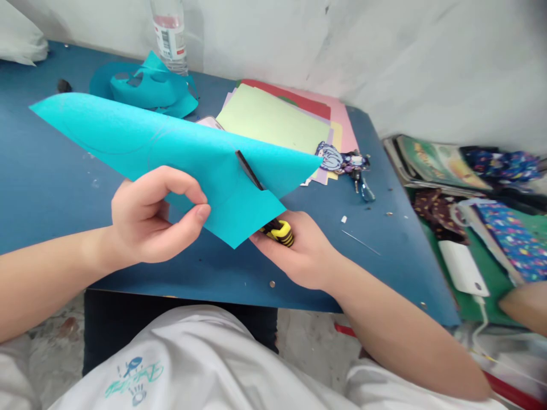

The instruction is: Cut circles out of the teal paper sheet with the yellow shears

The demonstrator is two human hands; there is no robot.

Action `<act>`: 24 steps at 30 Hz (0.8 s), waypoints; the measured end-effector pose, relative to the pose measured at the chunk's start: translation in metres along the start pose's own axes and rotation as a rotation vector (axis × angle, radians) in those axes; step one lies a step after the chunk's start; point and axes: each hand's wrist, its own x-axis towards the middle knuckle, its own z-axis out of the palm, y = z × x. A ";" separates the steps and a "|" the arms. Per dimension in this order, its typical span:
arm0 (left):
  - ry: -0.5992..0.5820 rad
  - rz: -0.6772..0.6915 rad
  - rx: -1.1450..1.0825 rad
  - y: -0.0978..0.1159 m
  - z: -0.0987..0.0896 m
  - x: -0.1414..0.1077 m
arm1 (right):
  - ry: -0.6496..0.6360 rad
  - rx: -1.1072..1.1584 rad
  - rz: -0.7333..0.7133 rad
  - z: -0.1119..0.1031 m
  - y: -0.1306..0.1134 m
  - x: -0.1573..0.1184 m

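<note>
One bright blue sheet (179,145) is up over one table (239,276). The left hand (160,219) bends in, finger and thumb pinching the sheet's near edge. The right hand (305,247) curls tight round one pair of scissors (282,233), one dark blade showing. One bottle (171,42) stands behind.

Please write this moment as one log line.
left hand: holding blue sheet | right hand: holding scissors | blade: across sheet | bottle: by wall

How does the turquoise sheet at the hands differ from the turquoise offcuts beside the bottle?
The sheet is raised; the offcuts lie on the table. The sheet is broad, with drawn curves; the offcuts are curled, with holes. Both are turquoise.
</note>
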 end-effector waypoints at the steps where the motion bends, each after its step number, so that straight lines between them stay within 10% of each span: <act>1: 0.003 0.000 0.000 0.001 0.000 0.001 | 0.001 -0.004 0.004 0.000 0.000 0.000; 24: -0.081 -0.056 0.027 0.013 0.000 -0.002 | 0.048 0.147 0.018 0.007 -0.004 0.002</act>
